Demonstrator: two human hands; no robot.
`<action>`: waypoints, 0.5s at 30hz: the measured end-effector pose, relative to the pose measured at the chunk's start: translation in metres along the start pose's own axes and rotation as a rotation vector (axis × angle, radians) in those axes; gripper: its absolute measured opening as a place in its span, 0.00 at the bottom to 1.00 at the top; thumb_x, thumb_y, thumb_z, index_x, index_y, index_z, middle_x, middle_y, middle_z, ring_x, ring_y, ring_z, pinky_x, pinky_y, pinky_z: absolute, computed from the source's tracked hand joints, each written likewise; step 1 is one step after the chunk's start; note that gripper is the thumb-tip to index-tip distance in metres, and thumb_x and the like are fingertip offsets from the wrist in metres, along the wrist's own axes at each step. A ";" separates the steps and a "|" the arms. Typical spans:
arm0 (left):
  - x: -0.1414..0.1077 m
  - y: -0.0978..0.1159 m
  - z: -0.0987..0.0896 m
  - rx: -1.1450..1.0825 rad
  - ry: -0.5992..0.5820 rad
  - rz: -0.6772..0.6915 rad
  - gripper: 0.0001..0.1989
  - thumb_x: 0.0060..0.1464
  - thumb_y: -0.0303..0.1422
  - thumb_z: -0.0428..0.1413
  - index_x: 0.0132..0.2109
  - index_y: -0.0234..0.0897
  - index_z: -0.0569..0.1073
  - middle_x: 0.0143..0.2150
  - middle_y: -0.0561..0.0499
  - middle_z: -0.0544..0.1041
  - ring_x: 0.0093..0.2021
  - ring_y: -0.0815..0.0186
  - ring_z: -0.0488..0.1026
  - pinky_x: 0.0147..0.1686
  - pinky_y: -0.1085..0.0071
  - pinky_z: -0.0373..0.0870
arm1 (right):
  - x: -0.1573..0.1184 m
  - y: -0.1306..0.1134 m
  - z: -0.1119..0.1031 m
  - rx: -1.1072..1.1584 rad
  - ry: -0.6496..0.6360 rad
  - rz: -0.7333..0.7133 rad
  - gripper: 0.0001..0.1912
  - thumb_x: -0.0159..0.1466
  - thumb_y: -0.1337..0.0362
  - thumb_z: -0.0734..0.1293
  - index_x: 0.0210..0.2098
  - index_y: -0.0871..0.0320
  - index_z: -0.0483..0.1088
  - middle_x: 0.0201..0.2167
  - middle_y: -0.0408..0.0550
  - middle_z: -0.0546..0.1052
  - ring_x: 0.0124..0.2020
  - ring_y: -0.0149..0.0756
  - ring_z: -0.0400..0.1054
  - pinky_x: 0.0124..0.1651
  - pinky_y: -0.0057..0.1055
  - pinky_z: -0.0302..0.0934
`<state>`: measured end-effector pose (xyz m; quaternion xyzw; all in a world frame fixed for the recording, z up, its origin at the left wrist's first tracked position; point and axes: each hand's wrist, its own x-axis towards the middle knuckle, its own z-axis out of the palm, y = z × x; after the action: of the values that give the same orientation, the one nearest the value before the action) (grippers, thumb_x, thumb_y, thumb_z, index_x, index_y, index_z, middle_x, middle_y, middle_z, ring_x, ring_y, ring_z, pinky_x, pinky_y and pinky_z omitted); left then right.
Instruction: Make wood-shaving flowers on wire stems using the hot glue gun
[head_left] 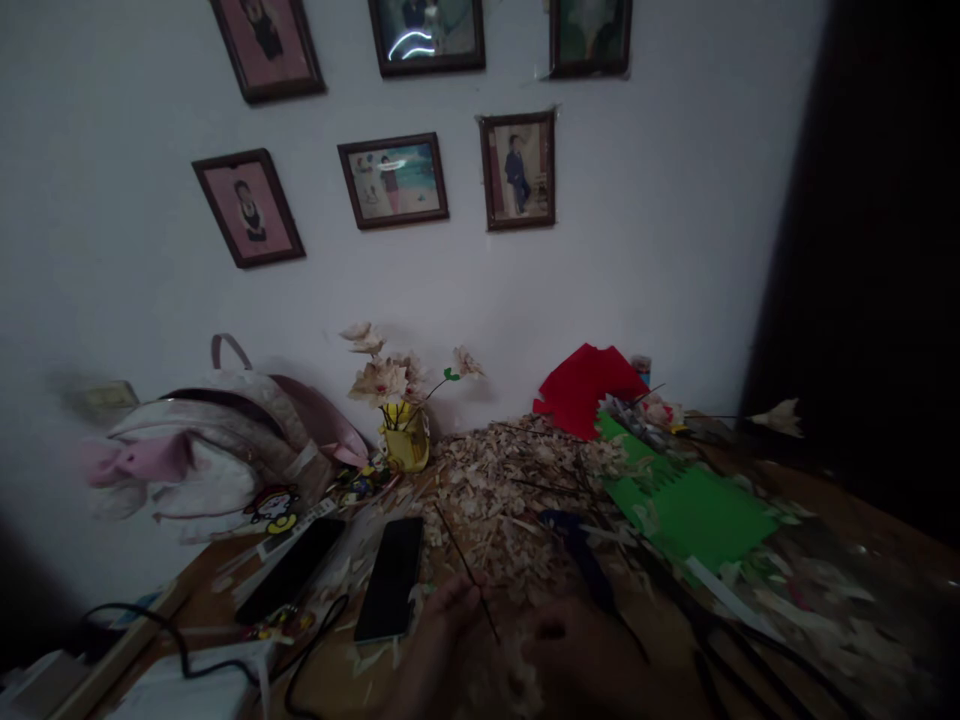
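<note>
In dim light, my left hand (448, 605) pinches a thin dark stick (459, 552) that slants over the table. My right hand (562, 635) is beside it on the right, fingers curled; whether anything sits in them is too dark to make out. A dark blue glue gun (589, 565) lies just beyond my right hand. Past both hands spreads a heap of pale shavings and petal-like scraps (502, 470). Left of my left hand rests a black phone (391, 575).
Pale handmade flowers (382, 378) stand in a yellow pot (406, 445) by the wall. A second phone (292, 568), cables and a pale backpack (225, 440) are on the left. Green sheets (697, 510) and red sheets (589, 385) lie on the right, with black scissors-like handles (705, 625) nearer me.
</note>
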<state>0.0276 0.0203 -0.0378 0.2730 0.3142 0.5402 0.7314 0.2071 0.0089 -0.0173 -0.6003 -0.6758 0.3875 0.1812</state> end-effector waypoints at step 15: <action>0.005 -0.005 -0.009 0.051 -0.022 0.035 0.06 0.43 0.29 0.62 0.31 0.34 0.74 0.26 0.52 0.76 0.27 0.68 0.72 0.32 0.73 0.64 | 0.010 0.020 0.010 0.073 -0.003 -0.004 0.12 0.52 0.57 0.63 0.33 0.51 0.74 0.30 0.40 0.78 0.33 0.36 0.70 0.33 0.25 0.59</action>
<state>0.0251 0.0241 -0.0481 0.3030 0.3150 0.5417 0.7180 0.2118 0.0149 -0.0405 -0.5914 -0.6627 0.4122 0.2028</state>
